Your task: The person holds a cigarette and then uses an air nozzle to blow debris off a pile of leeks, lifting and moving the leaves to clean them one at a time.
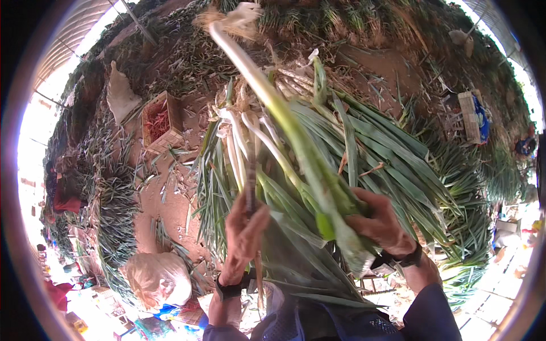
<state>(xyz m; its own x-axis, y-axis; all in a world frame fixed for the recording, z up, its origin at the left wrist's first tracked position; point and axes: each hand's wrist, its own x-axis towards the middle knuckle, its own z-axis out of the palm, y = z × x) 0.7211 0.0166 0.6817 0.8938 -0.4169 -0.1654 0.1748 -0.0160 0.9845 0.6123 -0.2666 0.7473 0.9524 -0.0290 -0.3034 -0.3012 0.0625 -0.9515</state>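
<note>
And here the right hand is clamping firmly, fingers and thumb wrapping the green part of a long leek! From that grip the pale shaft is stretching to eleven o'clock, its shaggy root end blurring at the top of the view, while the leafy end is poking out toward seven o'clock.

Over at nine o'clock from the right hand, the left hand is curling fingers and thumb together around a thin dark tool, possibly a knife, though the blur is making it hard to be sure. It is pointing to twelve o'clock; the leek is lying apart from this hand, crossing from one to three o'clock.

Beneath it all, a heap of leeks is spreading, leaves fanning to one o'clock of the right hand. White stems are bunching at twelve from the left hand, a crate is sitting at eleven, and a pale sack is slumping at eight.
</note>
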